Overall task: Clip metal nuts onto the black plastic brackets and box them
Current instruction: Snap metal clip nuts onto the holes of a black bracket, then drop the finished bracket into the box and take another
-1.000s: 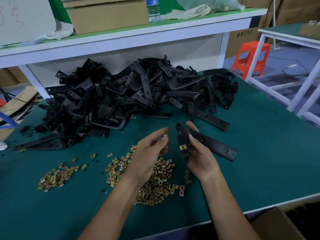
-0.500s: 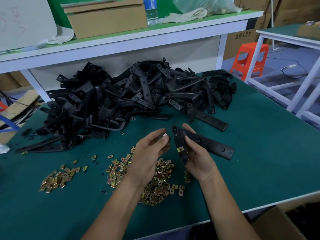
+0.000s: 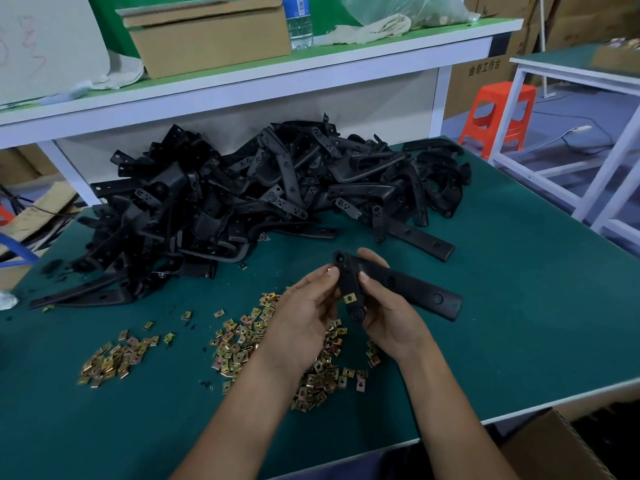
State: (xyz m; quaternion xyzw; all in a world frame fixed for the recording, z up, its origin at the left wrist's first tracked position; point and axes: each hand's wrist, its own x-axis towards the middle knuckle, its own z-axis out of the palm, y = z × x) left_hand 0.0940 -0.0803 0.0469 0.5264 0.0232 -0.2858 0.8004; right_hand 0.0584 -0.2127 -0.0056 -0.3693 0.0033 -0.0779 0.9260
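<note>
the bracket [image 3: 412, 289] is held up over the near middle of the table [image 3: 519, 323] – a black l-shaped piece, short arm pointing near, long arm running right. the right hand [image 3: 391, 317] grips it at the bend, thumb on the front face, forefinger hooked over the far edge. one brass nut [image 3: 350, 298] sits clipped on the short arm. the left hand [image 3: 301, 317] meets the bracket's left edge near the corner, fingertips pinching a second nut [image 3: 330, 270] – only a pale sliver shows, too small to make out.

below the hands lies a pile of nuts [image 3: 325, 372], partly hidden by the left forearm; a smaller pile [image 3: 114, 358] lies further left. a tangled heap of brackets [image 3: 259, 195] fills the far side. on the shelf behind stand a cardboard box [image 3: 207, 36] and a water bottle [image 3: 299, 26], its top cut off. an orange stool [image 3: 498, 112] stands far right.
</note>
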